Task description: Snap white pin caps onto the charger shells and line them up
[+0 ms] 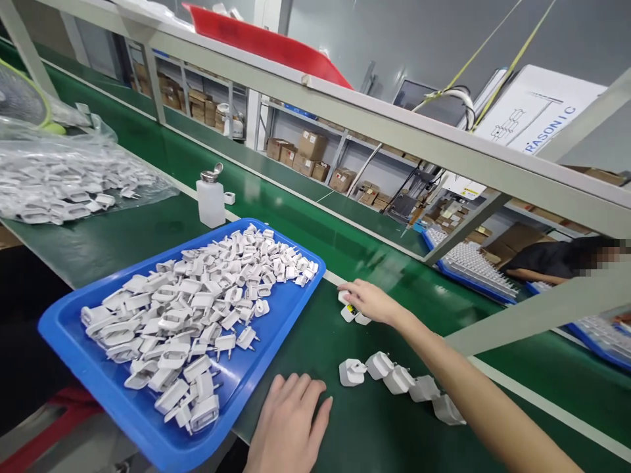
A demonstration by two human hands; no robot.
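Observation:
My left hand point(290, 420) lies on the green table beside the blue tray point(276, 348), palm down, fingers stretched and holding nothing. My right hand point(372, 301) reaches farther out, its fingers curled around a white plug charger piece point(344, 297). Under that hand sit another white piece point(348, 313) with yellow and black showing inside, and one more point(363, 319), partly hidden by the fingers. Nearer to me, a slanting row of several white plug chargers point(399, 380) runs below my right forearm. Loose white plug housings point(197, 295) with metal pins are heaped in the tray.
A pump bottle point(211, 200) stands behind the tray, a small white piece point(229, 198) beside it. At left lies a clear bag point(73, 184) of white housings. A metal frame rail point(345, 112) crosses above the bench. Another person's arm point(537, 276) shows at right near blue trays point(463, 279).

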